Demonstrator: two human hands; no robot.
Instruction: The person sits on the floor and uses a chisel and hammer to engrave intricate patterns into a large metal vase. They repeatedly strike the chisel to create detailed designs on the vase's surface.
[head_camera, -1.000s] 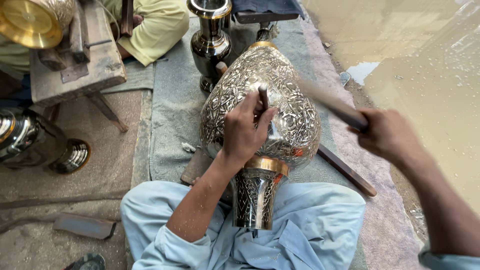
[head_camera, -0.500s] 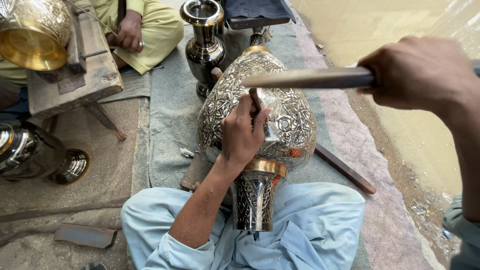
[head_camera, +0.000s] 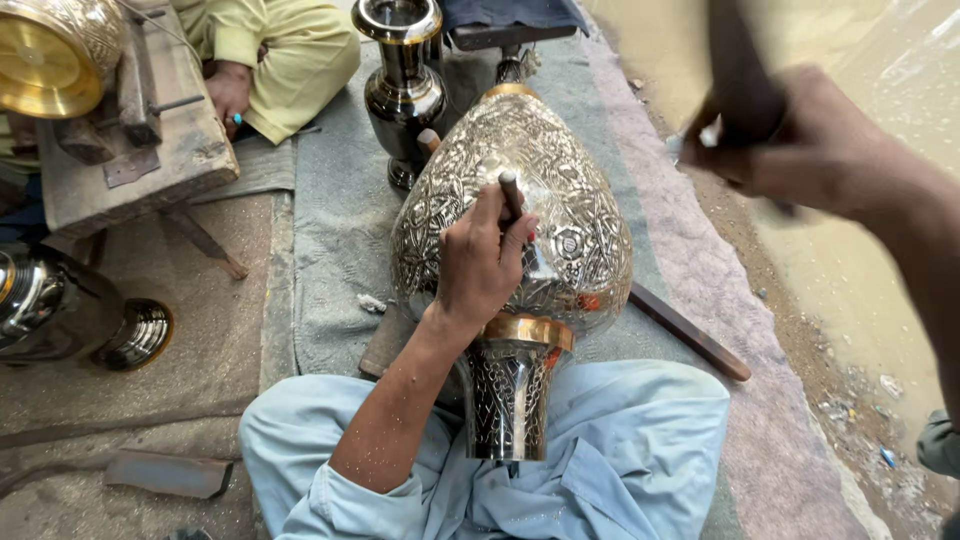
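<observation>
The engraved vase (head_camera: 520, 230) lies across the lap, long axis twelve-to-six. Left hand (head_camera: 480, 265) clamps its fingers on a chisel (head_camera: 512, 192) against the body; right hand (head_camera: 800, 140), at two o'clock, grips a hammer (head_camera: 740, 70).

Open grey mat (head_camera: 330, 230) lies left of the engraved vase (head_camera: 570, 200); 1 dark vase (head_camera: 402, 80) blocks behind it, a wooden stick (head_camera: 690, 332) lies right.

We have one view only, from a camera on the head, looking steeply down and forward over our lap. It sits close above the engraved vase (head_camera: 515, 220) on our knees; the grey mat (head_camera: 340, 220) runs ahead of us.
</observation>
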